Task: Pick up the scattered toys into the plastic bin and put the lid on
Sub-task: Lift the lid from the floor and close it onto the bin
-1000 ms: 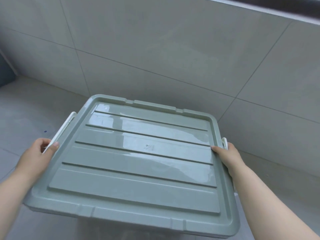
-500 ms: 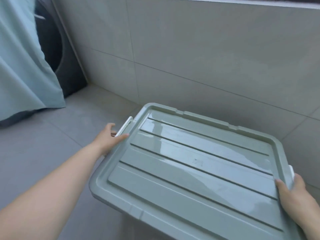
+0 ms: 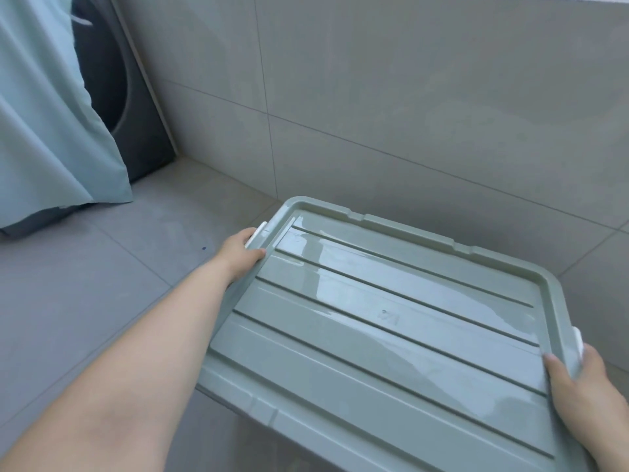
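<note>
A grey-green ribbed plastic lid [image 3: 384,321] lies flat on top of the bin, whose translucent wall [image 3: 238,434] shows just below the lid's front edge. My left hand [image 3: 240,252] grips the lid's left edge by the white latch [image 3: 256,235], thumb on top. My right hand [image 3: 578,386] grips the right edge beside the other white latch [image 3: 577,345], thumb on the lid. The inside of the bin is hidden, and no toys are in sight.
A tiled wall [image 3: 408,114] runs close behind the bin. A dark round-fronted appliance [image 3: 115,97] stands at the far left, partly draped by a pale blue cloth [image 3: 44,124]. Grey floor tiles [image 3: 85,284] lie to the left.
The view has swung left, so the lid now sits lower right and the appliance and cloth show. Both hands keep their hold on the lid's sides.
</note>
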A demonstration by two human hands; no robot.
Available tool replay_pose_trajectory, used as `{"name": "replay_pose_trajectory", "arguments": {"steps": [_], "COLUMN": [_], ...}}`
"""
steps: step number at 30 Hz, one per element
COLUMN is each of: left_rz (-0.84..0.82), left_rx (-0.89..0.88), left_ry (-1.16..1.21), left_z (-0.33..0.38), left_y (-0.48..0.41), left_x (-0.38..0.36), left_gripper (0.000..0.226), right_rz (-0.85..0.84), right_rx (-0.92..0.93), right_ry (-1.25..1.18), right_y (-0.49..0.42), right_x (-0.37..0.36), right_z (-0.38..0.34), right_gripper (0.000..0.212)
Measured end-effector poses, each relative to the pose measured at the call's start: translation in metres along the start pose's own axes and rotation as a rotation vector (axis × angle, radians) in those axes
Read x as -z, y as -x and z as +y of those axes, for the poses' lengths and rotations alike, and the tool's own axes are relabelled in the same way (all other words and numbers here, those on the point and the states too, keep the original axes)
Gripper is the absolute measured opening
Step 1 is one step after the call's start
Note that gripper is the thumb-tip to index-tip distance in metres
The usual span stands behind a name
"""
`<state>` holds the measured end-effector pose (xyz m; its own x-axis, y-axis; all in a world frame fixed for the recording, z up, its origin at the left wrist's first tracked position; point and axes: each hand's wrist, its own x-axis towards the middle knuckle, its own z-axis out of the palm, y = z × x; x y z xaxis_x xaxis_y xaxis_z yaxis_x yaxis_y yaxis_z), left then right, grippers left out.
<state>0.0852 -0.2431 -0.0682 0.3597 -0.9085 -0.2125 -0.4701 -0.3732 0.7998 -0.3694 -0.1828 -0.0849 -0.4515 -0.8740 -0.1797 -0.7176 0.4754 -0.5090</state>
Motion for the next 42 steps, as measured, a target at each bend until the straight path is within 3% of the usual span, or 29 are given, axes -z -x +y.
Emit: {"name": "replay_pose_trajectory", "arguments": {"steps": [3, 7, 14, 17, 21, 27, 34, 42], "left_rz": [-0.024, -0.016, 0.08, 0.188, 0.199, 0.112, -0.046, -0.079], "left_rx": [0.009, 0.117, 0.113, 0.064, 0.073, 0.033, 0.047, -0.029], "left_ry": [-0.14, -0.034, 0.17, 0.133, 0.047, -0.028, 0.082, 0.045], "left_z": [-0.007, -0.033, -0.077, -0.077, -0.081, -0.059, 0.01, 0.037], "left_y": [0.007, 0.061, 0.158, 0.158, 0.143, 0.12, 0.094, 0.074], "left_x": [0.007, 0.027, 0.033, 0.023, 0.018, -0.011, -0.079, -0.104], "left_gripper": [0.052, 0.076, 0.032, 0.034, 0.033, 0.029, 0.036, 0.036], "right_rz": [-0.008, 0.008, 0.078, -0.061, -0.141, -0.129, -0.034, -0.02], "right_rx": [-0.005, -0.051, -0.093, -0.166, -0.236, -0.238, -0.242, -0.274], "right_ry": [0.014, 0.002, -0.149, -0.158, -0.315, -0.135, -0.189, -0.229], "right_y": [0.004, 0.005, 0.033, 0.079, 0.134, 0.118, 0.069, 0.022], "right_x": [0.003, 0.006, 0.019, 0.018, 0.012, 0.017, 0.047, 0.056], "right_z": [-0.002, -0.004, -0.004, 0.023, 0.049, 0.083, 0.111, 0.112], "right_gripper": [0.046, 0.048, 0.059, 0.056, 0.024, 0.039, 0.033, 0.033]}}
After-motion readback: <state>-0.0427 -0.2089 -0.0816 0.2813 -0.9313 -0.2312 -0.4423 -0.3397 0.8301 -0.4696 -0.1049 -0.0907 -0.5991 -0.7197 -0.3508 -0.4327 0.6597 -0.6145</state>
